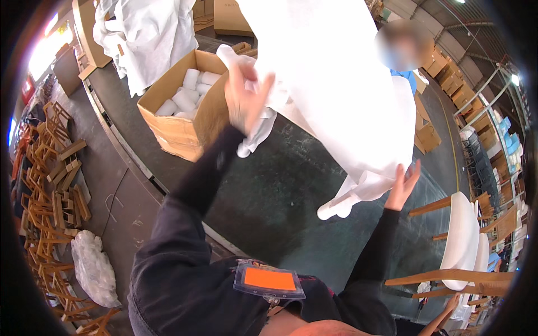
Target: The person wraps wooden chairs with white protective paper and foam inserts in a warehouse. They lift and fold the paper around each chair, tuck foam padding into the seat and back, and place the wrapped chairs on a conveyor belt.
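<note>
In front of me stands a large bulky thing wrapped in a white sheet [336, 89], with leg-like wrapped ends [339, 207] sticking out toward me. What is inside cannot be seen. My left hand [246, 98] is raised beside the wrapping's left end, blurred, with thumb and fingers apart. Against the wrapping's near right corner is my right hand [400, 187], its fingers spread and nothing gripped in them. Just left of my left hand, an open cardboard box [176, 134] holds several white rolls [185, 99].
Another white-covered bundle [151, 39] stands at the far left. Wooden chair frames [42, 224] and a clear plastic bag [94, 269] lie along the left. White-seated chairs [462, 241] stand at the right. Behind the wrapping is another person [406, 78]; a co-worker's hand [451, 302] shows at lower right.
</note>
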Motion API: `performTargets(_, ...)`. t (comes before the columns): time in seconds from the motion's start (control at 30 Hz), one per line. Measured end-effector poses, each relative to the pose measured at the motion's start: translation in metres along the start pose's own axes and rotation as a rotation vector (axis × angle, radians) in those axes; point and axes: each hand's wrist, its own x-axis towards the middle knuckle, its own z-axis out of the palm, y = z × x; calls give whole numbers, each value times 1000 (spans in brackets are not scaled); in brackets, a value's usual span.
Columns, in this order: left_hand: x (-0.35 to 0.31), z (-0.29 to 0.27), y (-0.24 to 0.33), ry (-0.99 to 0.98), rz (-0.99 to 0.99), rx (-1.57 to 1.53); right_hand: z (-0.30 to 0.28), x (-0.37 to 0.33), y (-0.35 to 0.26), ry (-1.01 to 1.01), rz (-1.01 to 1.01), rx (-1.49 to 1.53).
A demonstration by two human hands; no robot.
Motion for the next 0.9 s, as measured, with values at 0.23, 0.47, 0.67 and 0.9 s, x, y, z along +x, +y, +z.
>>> performTargets(0.23,161,73,-26,-172,-264,126,17,136,-1,-409,229,-663)
performTargets(0.47,155,54,-50,102,-219,-74,68,96,-15,-370,406,-375)
performTargets(0.67,123,6,-22,171,-94,-338,33,55,-42,-287,316,-366)
performTargets(0.9,47,-82,14,227,-75,-488,-21,-39,-93,-334,262,-598)
